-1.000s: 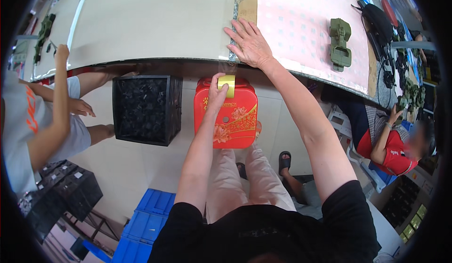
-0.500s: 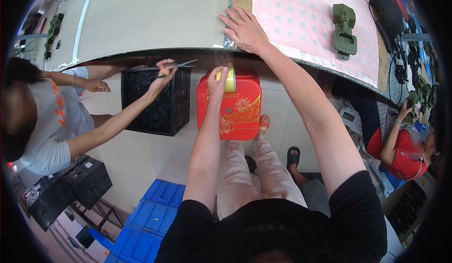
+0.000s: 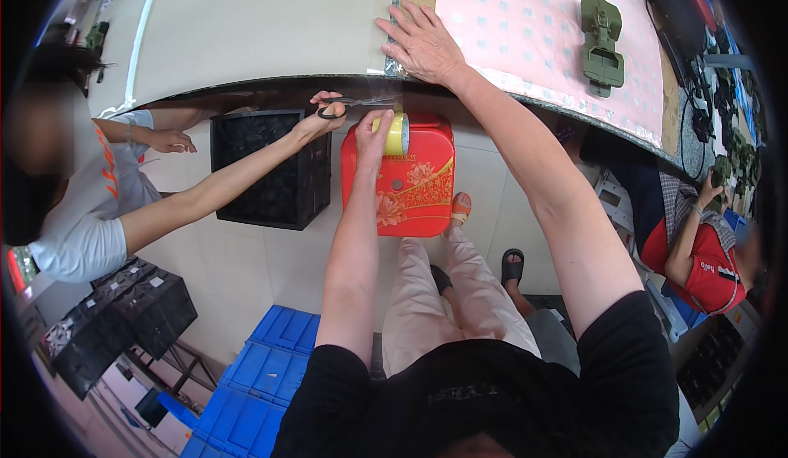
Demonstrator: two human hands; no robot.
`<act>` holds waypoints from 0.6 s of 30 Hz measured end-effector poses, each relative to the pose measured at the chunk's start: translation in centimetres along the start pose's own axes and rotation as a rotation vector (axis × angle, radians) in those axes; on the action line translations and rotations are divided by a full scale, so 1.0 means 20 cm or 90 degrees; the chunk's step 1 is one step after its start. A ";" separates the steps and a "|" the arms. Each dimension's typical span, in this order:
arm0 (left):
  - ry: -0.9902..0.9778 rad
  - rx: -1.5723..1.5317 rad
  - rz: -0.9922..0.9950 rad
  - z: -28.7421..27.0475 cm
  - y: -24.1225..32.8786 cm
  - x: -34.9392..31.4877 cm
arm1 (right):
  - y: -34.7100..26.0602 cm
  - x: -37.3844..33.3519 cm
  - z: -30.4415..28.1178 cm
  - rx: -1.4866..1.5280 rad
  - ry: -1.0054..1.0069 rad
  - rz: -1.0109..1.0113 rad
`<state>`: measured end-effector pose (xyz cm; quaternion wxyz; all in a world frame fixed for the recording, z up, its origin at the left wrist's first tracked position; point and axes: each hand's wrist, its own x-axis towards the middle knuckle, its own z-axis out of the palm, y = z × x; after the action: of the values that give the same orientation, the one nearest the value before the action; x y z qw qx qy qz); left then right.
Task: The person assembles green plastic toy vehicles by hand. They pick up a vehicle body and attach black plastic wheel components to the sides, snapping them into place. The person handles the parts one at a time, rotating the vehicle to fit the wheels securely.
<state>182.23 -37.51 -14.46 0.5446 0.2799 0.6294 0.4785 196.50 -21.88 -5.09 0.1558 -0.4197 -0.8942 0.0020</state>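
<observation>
Pale tabletop (image 3: pixel 263 31) fills the upper part of my head view, pink patterned sheet (image 3: pixel 509 48) to its right, tiled floor (image 3: pixel 222 269) below. Key item: yellow tape roll (image 3: pixel 397 135), just on the near side of the table edge, above the red box (image 3: pixel 402 183) as I see it; can't tell whether they touch. Roll's core axis runs roughly left-right, open end facing right. Left hand (image 3: pixel 376 139) is the nearer one: fingers closed round the roll's left side. Right hand (image 3: pixel 423 46) is farther out, up on the table, palm down, fingers spread, gripping nothing, beside the shiny clear strip (image 3: pixel 393 66) on the seam. So the roll sits toward the body from the right hand, a little to its left. Faint clear film seems to span the gap between roll and edge; too blurred to be sure. Relation that matters: scissors (image 3: pixel 373 101) in a co-worker's hand (image 3: pixel 328 113) come in from the left, blades pointing right, lying across that same gap, very near my left fingers. Farther out: black crate (image 3: pixel 316 183) left of the box, green plastic part (image 3: pixel 603 48) on the sheet, blue crates (image 3: pixel 261 368) lower left.
</observation>
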 end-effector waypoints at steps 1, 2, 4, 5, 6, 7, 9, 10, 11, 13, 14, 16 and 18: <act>0.001 0.004 0.005 0.00 -0.01 0.01 | 0.00 0.00 0.00 0.002 0.001 0.001; 0.000 0.007 0.009 0.00 0.00 0.01 | 0.00 0.00 0.00 0.000 0.003 0.000; -0.013 0.001 0.011 0.00 0.01 0.01 | -0.01 0.00 -0.01 -0.004 0.006 -0.005; -0.019 -0.003 0.013 0.00 0.01 0.01 | -0.01 0.00 -0.02 -0.006 -0.005 -0.002; -0.018 0.042 0.012 -0.02 -0.02 0.00 | -0.01 0.00 -0.03 -0.008 -0.017 0.000; -0.017 0.087 0.012 -0.08 -0.09 -0.02 | -0.02 0.00 -0.04 -0.011 -0.029 0.002; 0.035 0.072 -0.021 -0.16 -0.17 -0.05 | -0.02 0.00 -0.04 -0.010 -0.033 0.009; 0.087 0.013 -0.056 -0.21 -0.19 -0.08 | -0.01 0.00 -0.04 -0.010 -0.036 0.015; 0.141 -0.042 -0.093 -0.27 -0.21 -0.13 | -0.02 -0.01 -0.04 -0.006 -0.028 0.018; 0.153 -0.068 -0.063 -0.38 -0.21 -0.19 | -0.01 0.00 -0.02 0.008 -0.013 0.017; 0.160 -0.084 -0.043 -0.44 -0.20 -0.19 | -0.01 0.01 -0.03 0.065 0.041 0.017; 0.214 -0.138 -0.006 -0.49 -0.11 -0.17 | 0.01 -0.01 -0.04 0.172 0.147 0.025; 0.275 -0.186 0.015 -0.52 0.06 -0.18 | -0.02 -0.06 -0.08 0.224 0.263 -0.027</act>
<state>173.03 -43.36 -12.37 0.4265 0.0968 0.6521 0.6193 197.32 -23.25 -3.87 0.4056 -0.3589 -0.8379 0.0682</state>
